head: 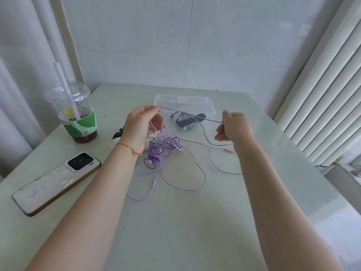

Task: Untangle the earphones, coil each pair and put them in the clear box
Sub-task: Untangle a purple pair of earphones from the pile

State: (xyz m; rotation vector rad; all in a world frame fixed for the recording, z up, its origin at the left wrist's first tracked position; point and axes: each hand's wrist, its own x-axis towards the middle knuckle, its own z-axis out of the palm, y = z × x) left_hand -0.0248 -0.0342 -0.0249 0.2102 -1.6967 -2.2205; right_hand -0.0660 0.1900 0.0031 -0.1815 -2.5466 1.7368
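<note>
A tangle of purple earphones (166, 145) lies on the table's middle, its light purple cable looping toward me with the jack (154, 181) showing. My left hand (140, 128) and my right hand (233, 126) are raised above it, and each pinches one end of a dark braided cable (192, 115) stretched taut between them. A lilac strand also runs through my left fingers. The clear box (184, 102) stands just behind, and a coiled dark and green earphone bundle (186, 122) shows through its near wall.
An iced drink cup (77, 112) with a straw stands at the left, and a phone (56, 181) lies face down near the left edge. A small black object (118, 134) peeks out behind my left wrist. Curtains hang left, a radiator stands right.
</note>
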